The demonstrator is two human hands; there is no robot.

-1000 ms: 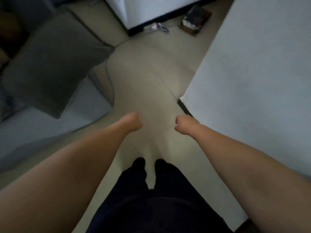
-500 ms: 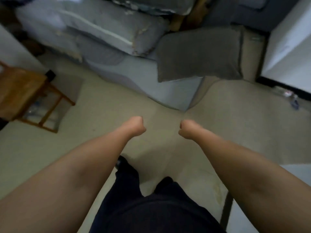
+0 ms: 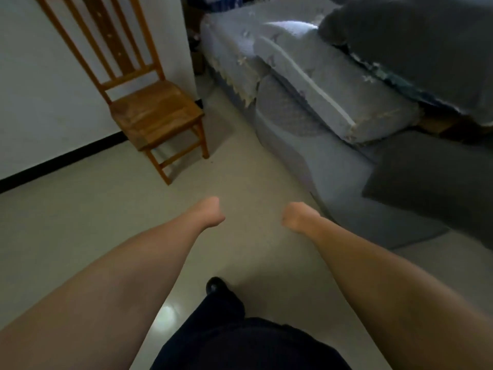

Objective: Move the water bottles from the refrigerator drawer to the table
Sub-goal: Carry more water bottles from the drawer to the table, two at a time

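While the head view has swung from a white wall and bare floor a second ago, past the sofa, to a wooden chair (image 3: pixel 149 102) against the wall and a grey sofa (image 3: pixel 333 102), the left hand (image 3: pixel 212 213) and right hand (image 3: pixel 297 216) have kept the same pose: both curled, well apart, holding nothing. I judge the person is walking through the room empty-handed, between loads. No water bottles, refrigerator drawer or table appear, and no writing or label can be read.
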